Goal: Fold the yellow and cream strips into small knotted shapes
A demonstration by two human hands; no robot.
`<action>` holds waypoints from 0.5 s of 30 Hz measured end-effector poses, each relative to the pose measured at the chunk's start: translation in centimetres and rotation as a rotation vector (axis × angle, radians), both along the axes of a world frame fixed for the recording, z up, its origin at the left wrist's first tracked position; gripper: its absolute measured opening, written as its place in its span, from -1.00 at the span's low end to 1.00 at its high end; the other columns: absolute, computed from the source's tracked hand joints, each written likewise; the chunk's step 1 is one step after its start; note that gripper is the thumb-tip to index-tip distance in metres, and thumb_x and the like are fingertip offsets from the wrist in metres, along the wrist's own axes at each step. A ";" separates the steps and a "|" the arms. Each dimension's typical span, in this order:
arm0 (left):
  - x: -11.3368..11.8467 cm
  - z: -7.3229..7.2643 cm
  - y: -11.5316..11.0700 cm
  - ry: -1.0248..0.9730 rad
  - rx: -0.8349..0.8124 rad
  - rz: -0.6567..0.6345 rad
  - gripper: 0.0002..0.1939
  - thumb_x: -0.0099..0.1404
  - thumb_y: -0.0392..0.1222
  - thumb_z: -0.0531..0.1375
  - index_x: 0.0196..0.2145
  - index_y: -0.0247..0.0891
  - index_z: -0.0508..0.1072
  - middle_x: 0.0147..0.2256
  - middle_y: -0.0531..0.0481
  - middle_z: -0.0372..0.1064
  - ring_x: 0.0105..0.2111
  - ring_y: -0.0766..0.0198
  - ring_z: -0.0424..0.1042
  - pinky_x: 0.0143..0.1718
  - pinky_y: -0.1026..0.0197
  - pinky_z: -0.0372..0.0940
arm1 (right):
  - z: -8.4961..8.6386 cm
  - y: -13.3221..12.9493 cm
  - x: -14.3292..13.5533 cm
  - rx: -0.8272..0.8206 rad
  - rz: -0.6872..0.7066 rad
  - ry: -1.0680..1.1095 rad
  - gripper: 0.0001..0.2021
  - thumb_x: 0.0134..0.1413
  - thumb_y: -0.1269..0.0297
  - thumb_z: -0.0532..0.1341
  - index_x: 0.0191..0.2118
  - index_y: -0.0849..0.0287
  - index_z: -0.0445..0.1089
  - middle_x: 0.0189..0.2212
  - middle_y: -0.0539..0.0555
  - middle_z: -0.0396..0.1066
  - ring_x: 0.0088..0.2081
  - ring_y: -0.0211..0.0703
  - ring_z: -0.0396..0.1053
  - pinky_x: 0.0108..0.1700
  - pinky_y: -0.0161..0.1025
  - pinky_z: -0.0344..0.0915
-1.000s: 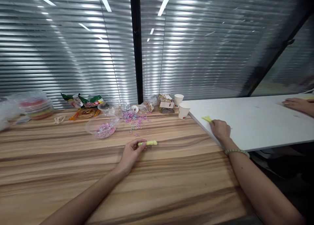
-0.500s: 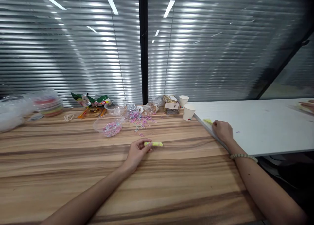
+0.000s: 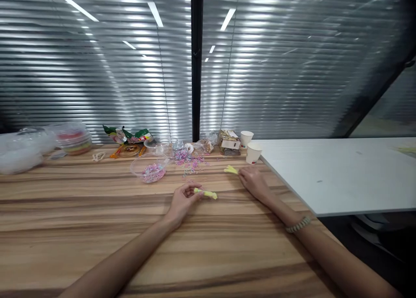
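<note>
My left hand (image 3: 181, 204) is low over the middle of the table, thumb and fingers pinched on a short yellow roll (image 3: 209, 194) that points to the right. Farther right, my right hand (image 3: 255, 183) is closed on the end of a yellow strip (image 3: 230, 170). The strip's free end spreads like a fork and points left. What material either yellow piece is made of, I cannot make out. A beaded bracelet (image 3: 298, 225) circles my right wrist. The two hands are apart, with bare wood between them.
A clear bowl (image 3: 136, 170) of small pink and purple bits stands behind my left hand, with more bits (image 3: 191, 162) scattered beside it. Two paper cups (image 3: 253, 154) stand behind my right hand. Snack packets (image 3: 143, 135) and stacked tubs (image 3: 73, 139) line the back. A white table (image 3: 341, 176) adjoins at right.
My right hand has come left from the white table's edge to over the wooden table, bringing the yellow strip along. My left hand stays nearly in place; its yellow roll has tilted slightly.
</note>
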State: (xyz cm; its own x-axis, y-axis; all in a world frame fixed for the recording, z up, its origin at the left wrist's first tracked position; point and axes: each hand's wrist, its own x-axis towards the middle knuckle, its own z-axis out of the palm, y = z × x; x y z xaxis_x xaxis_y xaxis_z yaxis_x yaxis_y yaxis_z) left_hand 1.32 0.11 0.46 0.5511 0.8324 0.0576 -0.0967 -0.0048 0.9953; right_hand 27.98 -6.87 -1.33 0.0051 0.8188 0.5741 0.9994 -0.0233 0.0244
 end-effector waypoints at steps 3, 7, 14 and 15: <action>-1.3 1.8 1.6 0.085 0.011 -0.136 -0.65 -0.02 -0.05 0.24 -0.32 -0.36 0.41 -0.45 -0.05 0.41 -0.50 0.35 0.34 -0.43 0.31 0.25 | -0.3 0.2 -1.3 -0.047 0.112 0.007 -0.82 0.08 0.45 0.03 -0.43 0.24 0.35 -0.45 0.11 0.37 -0.36 -0.13 0.27 -0.29 -0.27 0.15; -5.5 4.8 5.6 0.444 0.008 -0.659 -0.74 -0.05 -0.11 0.27 -0.42 -0.34 0.45 -0.56 0.02 0.37 -0.59 0.38 0.31 -0.55 0.36 0.22 | -0.5 0.1 -1.2 -0.049 0.167 0.076 -0.84 0.09 0.42 0.03 -0.40 0.23 0.34 -0.43 0.10 0.37 -0.34 -0.14 0.27 -0.29 -0.27 0.17; -15.2 5.4 11.4 0.843 -0.190 -0.639 -0.70 -0.18 -0.18 0.34 -0.42 -0.31 0.47 -0.57 0.02 0.43 -0.65 0.35 0.33 -0.63 0.35 0.25 | -0.4 0.1 -1.1 -0.064 0.174 0.120 -0.83 0.10 0.43 0.02 -0.39 0.22 0.34 -0.41 0.11 0.38 -0.34 -0.13 0.28 -0.28 -0.26 0.18; -16.3 5.1 11.9 0.799 -0.161 -0.507 -0.72 -0.13 -0.15 0.32 -0.40 -0.31 0.46 -0.54 0.03 0.43 -0.62 0.37 0.34 -0.61 0.37 0.25 | -0.4 0.1 -1.1 -0.065 0.172 0.121 -0.83 0.10 0.43 0.02 -0.39 0.22 0.34 -0.41 0.11 0.38 -0.33 -0.13 0.28 -0.28 -0.26 0.18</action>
State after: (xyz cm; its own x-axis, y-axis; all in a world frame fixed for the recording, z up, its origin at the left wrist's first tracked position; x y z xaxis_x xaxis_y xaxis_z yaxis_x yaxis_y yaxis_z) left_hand -14.95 11.97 5.60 0.6749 0.4492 -0.5854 0.6577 -0.0065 0.7533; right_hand 26.85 -6.78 -1.76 -0.0723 0.8487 0.5239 0.9843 0.1455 -0.1000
